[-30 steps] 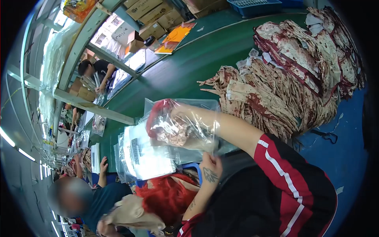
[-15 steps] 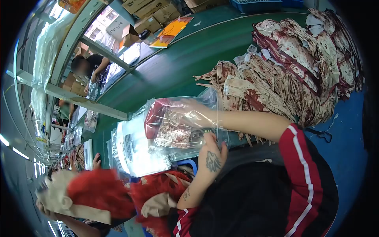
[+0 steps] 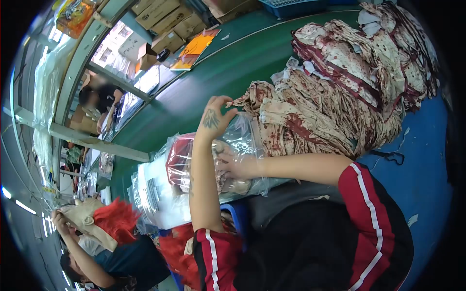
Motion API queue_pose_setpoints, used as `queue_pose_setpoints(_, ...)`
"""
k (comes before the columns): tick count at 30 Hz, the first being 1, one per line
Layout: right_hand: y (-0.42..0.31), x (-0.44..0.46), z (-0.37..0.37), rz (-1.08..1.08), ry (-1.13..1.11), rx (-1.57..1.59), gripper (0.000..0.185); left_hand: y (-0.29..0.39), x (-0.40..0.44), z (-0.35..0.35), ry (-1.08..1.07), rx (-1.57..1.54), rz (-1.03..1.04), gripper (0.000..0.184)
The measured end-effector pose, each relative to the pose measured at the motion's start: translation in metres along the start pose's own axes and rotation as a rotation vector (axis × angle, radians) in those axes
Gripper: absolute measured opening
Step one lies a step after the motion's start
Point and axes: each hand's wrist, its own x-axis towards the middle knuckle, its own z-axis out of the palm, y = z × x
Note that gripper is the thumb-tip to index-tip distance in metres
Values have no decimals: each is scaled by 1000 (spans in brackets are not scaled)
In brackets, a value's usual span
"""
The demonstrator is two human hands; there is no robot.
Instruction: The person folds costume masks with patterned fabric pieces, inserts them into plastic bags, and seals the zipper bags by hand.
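Observation:
My right hand [image 3: 235, 164] reaches under the film of a clear plastic bag [image 3: 247, 131]. Its fingers are spread over a folded, blotched cloth item [image 3: 221, 182] with a dark red part [image 3: 180, 154] at one end. Raised above the bag's upper edge, my left hand [image 3: 214, 116] has thumb and forefinger apart. Its fingertips are close to the bag's corner and to the thin ends of a pile of blood-spotted beige cloth pieces [image 3: 306, 121]; whether they touch either is unclear. My left forearm crosses in front of the bag and hides part of it.
Flat clear bags [image 3: 158, 194] lie beneath the filled one. A green work surface [image 3: 194, 99] runs behind, with an orange sheet [image 3: 196, 48] and cartons [image 3: 165, 19]. A blue bin [image 3: 238, 218] stands near me. At left, a co-worker holds a red-haired mask [image 3: 97, 220].
My left hand has left the bag's lower edge and risen to its upper corner. My right hand stays in the bag. The co-worker has lifted the red-haired mask slightly.

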Motion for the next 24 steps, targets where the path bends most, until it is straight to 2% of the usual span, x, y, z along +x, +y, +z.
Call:
queue_pose_setpoints(1,2,3,4,38,-28,63,48,-14,4,8,-85,-39,44,25)
queue_pose_setpoints(2,5,8,5,-47,-1,3,48,-24,5,15,-90,-43,59,25)
queue_pose_setpoints(4,12,15,6,-209,54,-121,47,-39,7,28,-480,-258,-332,23)
queue_pose_setpoints(5,11,18,8,-197,67,-129,47,-44,9,32,-678,-356,-531,23)
queue_pose_setpoints(6,10,21,9,-260,195,-136,48,-49,12,34,-691,-354,-514,23)
queue_pose_setpoints(8,7,23,14,-388,444,-148,49,-58,14,35,-622,-477,-535,21)
queue_pose_setpoints(9,8,22,16,-378,451,-154,49,-62,14,33,-585,-539,-549,20)
queue_pose_setpoints(12,10,20,20,-152,121,-61,48,-72,12,23,-512,-705,-530,16)
queue_pose_setpoints(13,12,22,21,-149,124,-65,48,-73,10,21,-469,-785,-522,15)
queue_pose_setpoints(14,14,24,22,-253,193,-38,47,-81,4,26,-472,-785,-519,15)
queue_pose_setpoints(16,16,29,23,-462,326,18,44,-114,-18,46,-255,-981,-475,13)
queue_pose_setpoints(17,12,29,18,-461,327,15,44,-123,-25,51,-143,-1076,-449,13)
queue_pose_setpoints(22,-49,17,-33,-204,266,685,46,-98,-21,39,-129,-1259,-596,23)
queue_pose_setpoints(24,-54,19,-41,-206,306,663,45,-63,3,30,-277,-1013,-665,31)
